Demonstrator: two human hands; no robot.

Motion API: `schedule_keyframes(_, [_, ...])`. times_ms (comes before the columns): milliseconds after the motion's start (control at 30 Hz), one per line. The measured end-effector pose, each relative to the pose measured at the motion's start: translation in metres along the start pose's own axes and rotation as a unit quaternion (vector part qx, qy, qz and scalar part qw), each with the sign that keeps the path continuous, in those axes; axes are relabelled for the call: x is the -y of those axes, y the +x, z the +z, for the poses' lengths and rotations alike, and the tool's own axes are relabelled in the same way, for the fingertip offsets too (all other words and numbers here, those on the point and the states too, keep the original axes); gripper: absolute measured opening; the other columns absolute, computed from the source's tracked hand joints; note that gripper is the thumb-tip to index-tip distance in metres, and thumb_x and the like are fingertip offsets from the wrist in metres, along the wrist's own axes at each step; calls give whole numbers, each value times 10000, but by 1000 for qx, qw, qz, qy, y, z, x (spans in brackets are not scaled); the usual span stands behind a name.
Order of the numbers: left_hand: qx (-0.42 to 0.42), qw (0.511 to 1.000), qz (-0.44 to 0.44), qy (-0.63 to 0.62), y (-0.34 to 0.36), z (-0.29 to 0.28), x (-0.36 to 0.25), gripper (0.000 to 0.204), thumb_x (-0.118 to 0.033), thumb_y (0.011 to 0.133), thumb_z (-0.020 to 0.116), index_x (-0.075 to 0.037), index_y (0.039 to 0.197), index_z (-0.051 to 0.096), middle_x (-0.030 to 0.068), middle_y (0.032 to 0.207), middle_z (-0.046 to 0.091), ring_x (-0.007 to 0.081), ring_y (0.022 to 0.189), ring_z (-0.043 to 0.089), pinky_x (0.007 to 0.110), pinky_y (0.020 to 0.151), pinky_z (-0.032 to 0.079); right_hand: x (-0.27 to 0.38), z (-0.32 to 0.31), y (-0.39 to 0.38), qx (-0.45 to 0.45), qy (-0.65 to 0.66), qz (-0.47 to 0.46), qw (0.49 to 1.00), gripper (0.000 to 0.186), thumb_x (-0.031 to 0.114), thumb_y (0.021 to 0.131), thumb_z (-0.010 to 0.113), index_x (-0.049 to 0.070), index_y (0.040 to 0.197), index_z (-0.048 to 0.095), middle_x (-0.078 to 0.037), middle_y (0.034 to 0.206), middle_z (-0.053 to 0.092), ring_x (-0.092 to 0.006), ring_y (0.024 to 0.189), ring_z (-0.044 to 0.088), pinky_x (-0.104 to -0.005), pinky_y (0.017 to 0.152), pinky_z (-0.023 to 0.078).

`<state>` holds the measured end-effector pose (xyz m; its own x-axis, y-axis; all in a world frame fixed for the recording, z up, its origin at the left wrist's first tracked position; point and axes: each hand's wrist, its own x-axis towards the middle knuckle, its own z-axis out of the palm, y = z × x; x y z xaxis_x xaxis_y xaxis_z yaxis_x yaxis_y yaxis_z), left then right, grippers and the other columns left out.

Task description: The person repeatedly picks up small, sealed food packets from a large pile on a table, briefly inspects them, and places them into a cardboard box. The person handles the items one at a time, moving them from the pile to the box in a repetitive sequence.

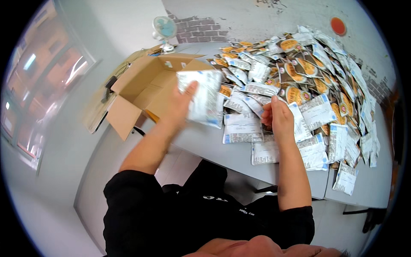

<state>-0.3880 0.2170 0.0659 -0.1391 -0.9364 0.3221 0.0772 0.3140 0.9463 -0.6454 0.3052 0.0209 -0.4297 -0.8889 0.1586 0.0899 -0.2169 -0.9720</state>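
Note:
My left hand (184, 102) grips a flat white pouch (205, 98) by its left side, thumb across its face. Hand and pouch are slightly blurred and hover beside the open cardboard box (147, 88), near its right wall. Over the near part of a large heap of pouches (295, 70) is my right hand (281, 120), thumb up and fingers curled in, with no pouch showing in it. Just left of that hand a white-backed pouch (243, 128) lies on the grey table (192, 139).
Pouches in the heap show white printed backs or brown fronts with orange food pictures. One pouch (345, 178) lies at the table's near right edge. A small fan (165, 29) stands behind the box. A box flap (123, 116) hangs outward at the near left.

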Motion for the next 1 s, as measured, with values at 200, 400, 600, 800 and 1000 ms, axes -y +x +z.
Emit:
schedule_keyframes(200, [-10,991,-82,-103,50,-127,-67,346,-133,865,624,56,1140,532,137,1030,646,206,833,665,322,746,556,-1,9,-7,27,-64,-5,998,362,325,926,568,-2,774,598,-45,619,579,-85,517,526,-211,487,430])
schedule_keyframes(400, [-47,924,-19,379,66,-163,-58,348,-172,830,652,-6,1126,576,155,1025,649,261,906,644,358,805,513,-4,8,-7,17,-86,-17,996,343,301,926,573,-2,769,592,-45,623,580,-85,522,531,-214,495,454])
schedule_keyframes(600, [63,678,50,731,78,-160,-12,274,-149,774,634,-103,1044,629,139,1000,556,316,1027,545,399,888,444,-6,6,-4,18,-112,-35,993,328,284,931,568,5,759,587,-37,629,581,-78,538,533,-214,505,460])
schedule_keyframes(800, [168,716,-99,671,89,-177,33,305,-276,820,610,-76,1050,615,167,1044,628,340,1003,580,388,856,460,-10,5,-4,28,-138,-46,989,321,276,933,564,4,766,594,-32,636,584,-75,548,535,-212,518,460])
schedule_keyframes(1000, [242,734,-180,608,105,-188,30,531,-546,894,462,-148,1227,572,169,1166,604,303,1060,576,373,874,456,-8,10,-7,31,-158,-47,986,318,274,932,563,6,764,597,-23,629,580,-72,548,532,-210,519,448])
